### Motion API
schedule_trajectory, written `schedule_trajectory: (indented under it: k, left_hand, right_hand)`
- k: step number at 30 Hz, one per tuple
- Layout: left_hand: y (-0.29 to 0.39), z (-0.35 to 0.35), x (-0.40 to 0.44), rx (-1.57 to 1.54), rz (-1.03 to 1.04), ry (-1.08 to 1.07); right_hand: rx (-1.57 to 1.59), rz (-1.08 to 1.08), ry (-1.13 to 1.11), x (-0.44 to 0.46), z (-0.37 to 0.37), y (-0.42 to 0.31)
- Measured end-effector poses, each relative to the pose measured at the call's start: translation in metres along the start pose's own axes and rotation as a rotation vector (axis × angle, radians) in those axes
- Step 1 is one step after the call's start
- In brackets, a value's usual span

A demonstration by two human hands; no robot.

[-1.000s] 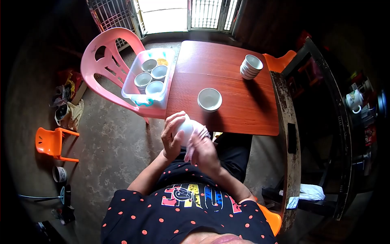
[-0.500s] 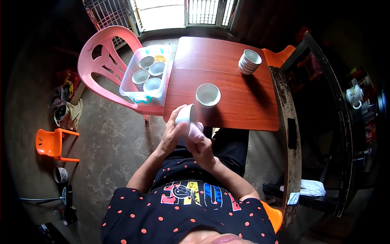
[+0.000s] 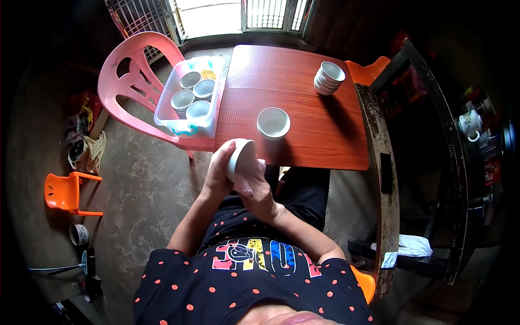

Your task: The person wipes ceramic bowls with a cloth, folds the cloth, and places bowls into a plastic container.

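My left hand (image 3: 219, 170) grips a white bowl (image 3: 242, 158), tilted on its side with its mouth facing right, just off the table's near edge. A pale pink cloth (image 3: 248, 183) is bunched in my right hand (image 3: 261, 201) and pressed against the bowl's lower side and rim. The fingers of my right hand are partly hidden by the cloth. Beyond my hands, another white bowl (image 3: 273, 123) stands upright on the reddish-brown table (image 3: 303, 146). A stack of several bowls (image 3: 329, 78) rises near the table's right edge.
On a pink plastic chair (image 3: 116, 111) left of the table sits a clear plastic bin (image 3: 162, 105) with several bowls inside. A worn wooden bench (image 3: 385, 216) runs along the right. A small orange chair (image 3: 62, 192) stands on the floor at left.
The bowl in my left hand has turned so more of its mouth shows. My right hand with the cloth has moved slightly down and around it. The view has shifted a little.
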State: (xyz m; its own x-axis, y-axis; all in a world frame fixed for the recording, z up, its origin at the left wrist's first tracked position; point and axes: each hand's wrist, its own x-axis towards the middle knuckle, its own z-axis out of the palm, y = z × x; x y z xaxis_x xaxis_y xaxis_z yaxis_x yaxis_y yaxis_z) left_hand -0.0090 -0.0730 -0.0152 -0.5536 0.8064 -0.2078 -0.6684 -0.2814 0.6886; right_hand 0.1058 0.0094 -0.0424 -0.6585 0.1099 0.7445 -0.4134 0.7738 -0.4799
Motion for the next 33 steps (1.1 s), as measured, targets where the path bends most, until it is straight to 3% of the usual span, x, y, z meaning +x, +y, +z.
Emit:
schedule_trajectory:
  k: [1,4,5,6,8,10,11,12,14,15,18,19,20,22,24,26,28,29,30,32,33]
  left_hand:
    - [0.005,0.003,-0.002,0.002,-0.082,0.008]
    - [-0.005,-0.013,-0.006,0.106,0.077,-0.102]
    - [0.002,-0.003,-0.013,0.415,0.211,-0.065]
    - [0.009,0.009,-0.017,0.727,0.342,-0.032]
    - [0.001,-0.004,-0.006,0.724,0.646,-0.036]
    - [0.003,-0.008,-0.008,0.647,0.641,-0.071]
    - [0.005,-0.009,-0.004,0.589,0.559,-0.042]
    - [0.012,0.000,-0.010,0.289,0.271,-0.049]
    - [0.010,-0.005,-0.007,-0.062,0.053,-0.066]
    - [0.011,-0.011,-0.006,-0.001,0.021,-0.023]
    - [0.007,-0.016,-0.001,0.048,-0.053,-0.022]
    - [0.006,-0.011,-0.004,-0.032,-0.148,-0.021]
    - [0.005,-0.004,-0.007,-0.109,-0.248,-0.020]
    - [-0.007,-0.012,-0.004,-0.184,-0.310,-0.056]
    - [-0.012,-0.015,-0.002,-0.111,-0.244,-0.016]
    - [-0.009,-0.017,-0.001,-0.077,-0.211,-0.015]
    - [-0.005,-0.014,-0.003,-0.084,-0.212,-0.022]
    - [-0.001,-0.008,-0.006,-0.105,-0.232,-0.033]
    - [0.002,-0.003,-0.009,-0.122,-0.254,-0.044]
    - [-0.002,0.003,-0.009,-0.050,-0.128,-0.027]
    - [-0.007,-0.006,-0.004,0.008,-0.087,-0.025]
  right_hand:
    - [-0.036,-0.086,-0.025,-0.004,0.001,0.012]
    - [0.103,0.016,-0.006,0.002,-0.011,0.004]
    - [0.537,0.419,-0.110,0.005,-0.020,-0.010]
    - [0.930,0.872,-0.032,0.008,-0.029,-0.024]
    - [1.158,0.998,-0.059,0.025,-0.037,-0.036]
    - [1.007,0.829,-0.135,0.000,-0.018,-0.030]
    - [0.639,0.457,-0.172,0.000,-0.011,-0.022]
    - [0.230,0.136,-0.080,0.001,-0.004,-0.015]
    - [-0.132,-0.043,-0.253,-0.003,-0.008,0.006]
    - [-0.199,-0.084,-0.285,-0.004,-0.008,0.017]
    - [-0.101,-0.012,-0.318,-0.015,-0.005,0.001]
    - [0.239,0.132,-0.334,-0.019,-0.005,-0.007]
    - [0.378,0.220,-0.364,-0.020,-0.008,-0.010]
    - [0.280,0.060,-0.326,-0.013,-0.012,-0.001]
    - [0.071,-0.046,-0.339,-0.008,-0.018,0.006]
    - [0.048,-0.049,-0.325,-0.006,-0.018,0.005]
    - [0.275,0.116,-0.316,-0.008,-0.021,-0.010]
    - [0.738,0.679,-0.524,-0.002,-0.034,-0.018]
    - [1.011,0.730,-0.383,-0.010,-0.028,-0.012]
    - [0.912,0.490,-0.430,-0.008,-0.027,0.003]
    - [0.297,0.123,-0.229,0.009,-0.025,-0.003]
